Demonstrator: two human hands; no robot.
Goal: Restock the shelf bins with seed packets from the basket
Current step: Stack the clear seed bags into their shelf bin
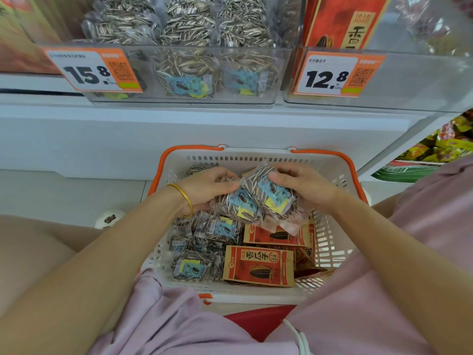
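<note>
A bunch of clear sunflower seed packets is lifted just above the white basket, gripped from both sides: the left hand and right hand are curled around it. More clear packets and red kraft packets lie in the basket. Above, a clear shelf bin holds matching packets behind a 15.8 price tag.

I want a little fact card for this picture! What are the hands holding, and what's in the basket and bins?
left hand: holds clear seed packets
right hand: holds the same bunch
basket: white, orange rim, under the hands
in basket: clear packets left, red paper packets right
left bin: clear packets, tag 15.8
right bin: red packet, tag 12.8
</note>
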